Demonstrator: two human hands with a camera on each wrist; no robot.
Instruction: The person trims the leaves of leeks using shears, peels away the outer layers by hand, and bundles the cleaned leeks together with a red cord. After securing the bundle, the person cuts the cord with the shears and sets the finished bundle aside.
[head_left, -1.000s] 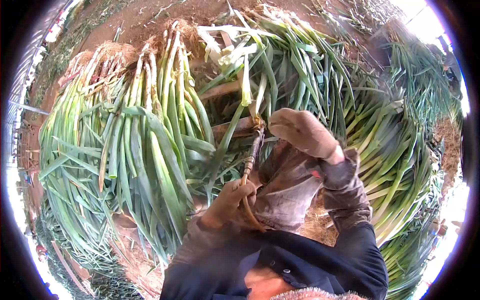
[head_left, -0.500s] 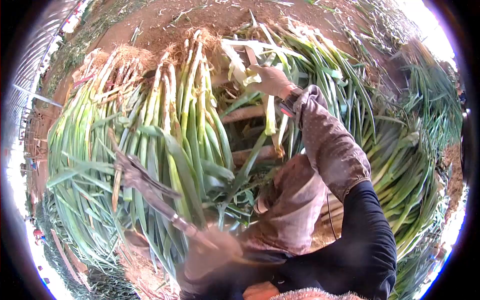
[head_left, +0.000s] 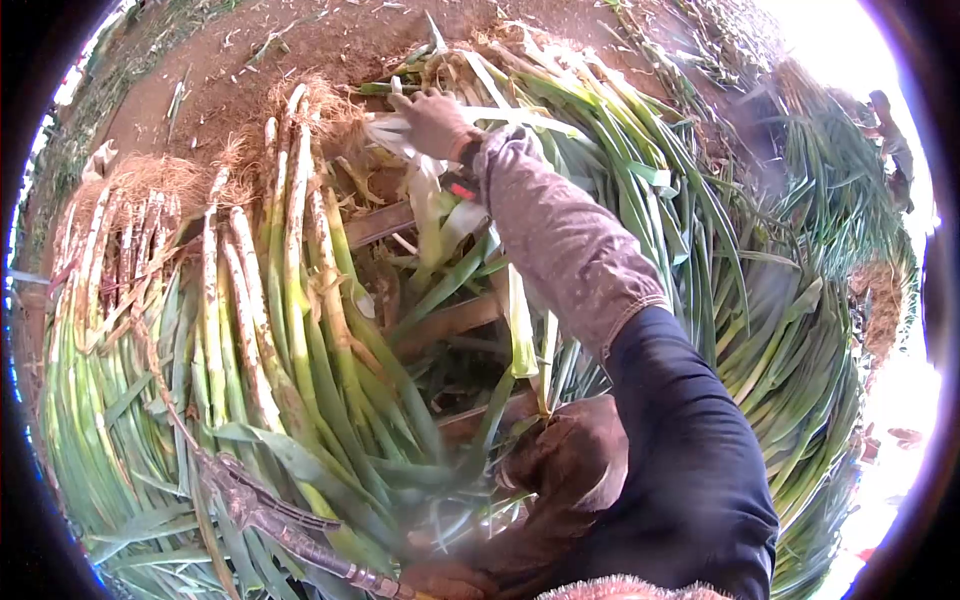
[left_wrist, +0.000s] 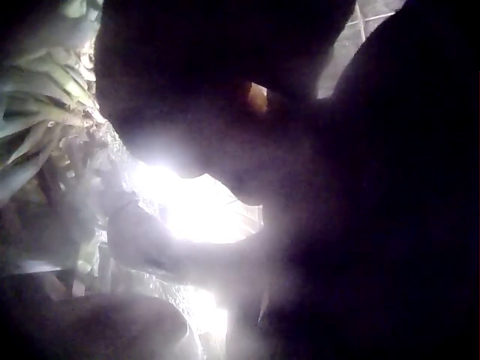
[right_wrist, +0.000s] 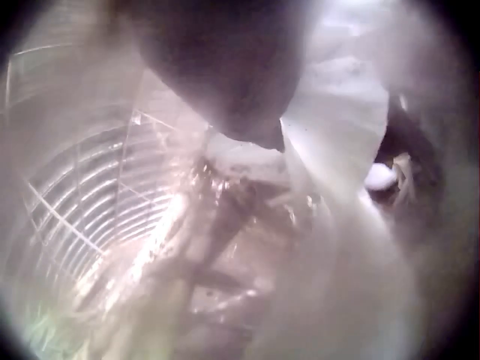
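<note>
In the head view my right hand (head_left: 432,122) reaches to the far side of the heap, fingers overlapping pale, torn leek leaves (head_left: 430,215). A broad pale leaf sheath (right_wrist: 337,112) runs close beside the dark fingers (right_wrist: 232,82) in the right wrist view; I cannot tell whether they pinch it. Low in the head view my left hand (head_left: 447,577), partly blurred, holds a dark lever-handled spray gun (head_left: 265,508) at its base. Its long thin nozzle points up and left over the leeks (head_left: 290,230). The left wrist view is mostly dark, with glare between the fingers.
Bundled leeks with roots lie at left; more leeks (head_left: 770,370) are heaped at right. Wooden slats (head_left: 450,325) show between them. Bare soil (head_left: 190,90) lies beyond. Another person (head_left: 890,150) is at the far right. Curved greenhouse ribs (right_wrist: 112,195) show in the right wrist view.
My right hand has gone from beside the hose, over the leeks, to the far pale leaves. My left hand has swung the spray gun to the left. The head view has shifted.
</note>
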